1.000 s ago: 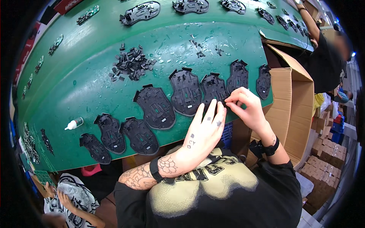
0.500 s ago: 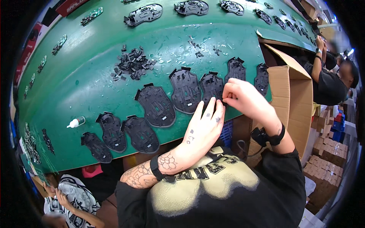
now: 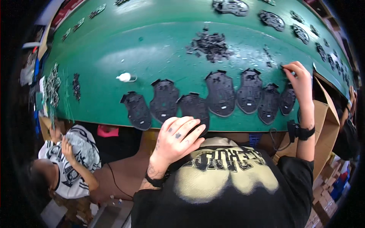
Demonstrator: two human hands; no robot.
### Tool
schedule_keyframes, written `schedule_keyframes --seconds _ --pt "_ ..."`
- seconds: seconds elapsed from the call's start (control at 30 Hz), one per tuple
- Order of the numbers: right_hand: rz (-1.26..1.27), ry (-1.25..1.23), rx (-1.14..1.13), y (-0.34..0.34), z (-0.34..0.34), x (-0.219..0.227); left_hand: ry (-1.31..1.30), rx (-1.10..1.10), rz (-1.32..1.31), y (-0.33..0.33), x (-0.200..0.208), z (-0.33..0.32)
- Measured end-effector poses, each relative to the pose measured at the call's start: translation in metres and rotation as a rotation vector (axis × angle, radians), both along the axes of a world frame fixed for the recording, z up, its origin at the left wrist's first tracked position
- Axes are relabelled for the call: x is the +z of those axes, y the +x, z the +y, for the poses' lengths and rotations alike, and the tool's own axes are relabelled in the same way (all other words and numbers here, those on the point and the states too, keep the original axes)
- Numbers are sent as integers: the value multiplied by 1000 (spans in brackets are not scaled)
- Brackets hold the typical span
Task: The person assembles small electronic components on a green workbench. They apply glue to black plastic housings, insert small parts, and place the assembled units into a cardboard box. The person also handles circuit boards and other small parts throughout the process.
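Black mouse-shaped plastic base shells [image 3: 220,93] lie in a row along the near edge of the green table [image 3: 102,102]. My left hand [image 3: 178,138] is open, its fingers extended over the near end of one shell [image 3: 193,108]; whether it touches the shell cannot be told. At the right, above the far end of another shell [image 3: 288,99], my right hand [image 3: 300,81] pinches a small dark piece [image 3: 283,67] between thumb and fingertips. A pile of small black plastic parts [image 3: 211,45] sits beyond the row. A few similar bits [image 3: 268,57] lie right of the pile.
A white-capped small bottle [image 3: 126,77] lies left of the shells. Circuit boards [image 3: 53,85] are heaped at the left, and assembled bases [image 3: 230,7] stand along the far strip. An open cardboard box [image 3: 323,114] adjoins the right edge. Another person [image 3: 72,155] sits at left.
The view has swung left. My right hand has left the shell where both hands met and reached to the far right; my left hand has drawn away to the left.
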State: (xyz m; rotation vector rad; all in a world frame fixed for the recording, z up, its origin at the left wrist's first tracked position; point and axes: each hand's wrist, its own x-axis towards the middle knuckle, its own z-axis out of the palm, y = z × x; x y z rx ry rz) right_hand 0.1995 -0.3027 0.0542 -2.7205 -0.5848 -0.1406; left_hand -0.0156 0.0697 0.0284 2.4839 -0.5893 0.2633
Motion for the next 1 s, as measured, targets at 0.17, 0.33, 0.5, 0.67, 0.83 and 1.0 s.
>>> schedule_keyframes --seconds 0.17,0.33,0.5,0.67,0.83,1.0 --pt "35 10 -35 -1 7 9 36 51 68 0 -8 2" --pt "112 300 -69 -37 8 22 40 81 50 20 -4 -5" --pt "468 567 -198 -91 21 13 -28 33 -44 32 -3 -25" --pt "313 505 -67 -108 38 -4 -112 -248 -37 55 -6 -72" --pt "242 502 -18 -108 57 -15 -22 -295 -38 62 -17 -99" --pt "208 475 -9 -106 56 -22 -16 -277 -44 60 -20 -100"
